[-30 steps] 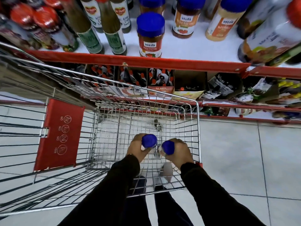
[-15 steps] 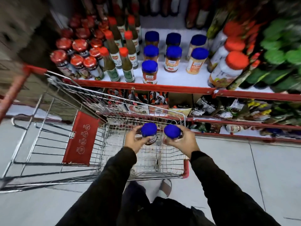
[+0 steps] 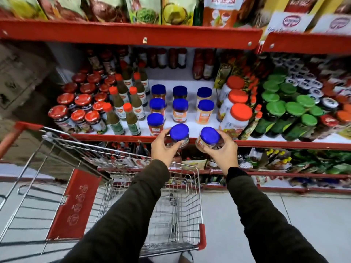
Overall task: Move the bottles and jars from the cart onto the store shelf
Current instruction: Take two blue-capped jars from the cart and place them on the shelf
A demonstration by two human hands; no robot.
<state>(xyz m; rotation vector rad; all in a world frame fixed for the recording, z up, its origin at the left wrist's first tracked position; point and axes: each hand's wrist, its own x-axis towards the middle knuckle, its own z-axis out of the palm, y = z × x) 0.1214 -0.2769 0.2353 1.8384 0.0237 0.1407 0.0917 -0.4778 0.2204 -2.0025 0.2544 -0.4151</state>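
My left hand grips a blue-lidded jar and my right hand grips a second blue-lidded jar. Both jars hang in the air just in front of the red front edge of the store shelf, above the far end of the wire cart. On the white shelf behind them stand several matching blue-lidded jars in three columns. The middle and right columns have bare white shelf at their front ends, right behind the held jars. I see nothing in the cart basket.
Green sauce bottles with orange caps and red-lidded jars stand left of the blue jars. Big orange-lidded jars and green-lidded bottles crowd the right. A red upper shelf overhangs. Packets fill the lower shelf.
Both hands have lifted the two jars out of the cart basket and up to the shelf's front edge. My view has tilted upward to the shelves.
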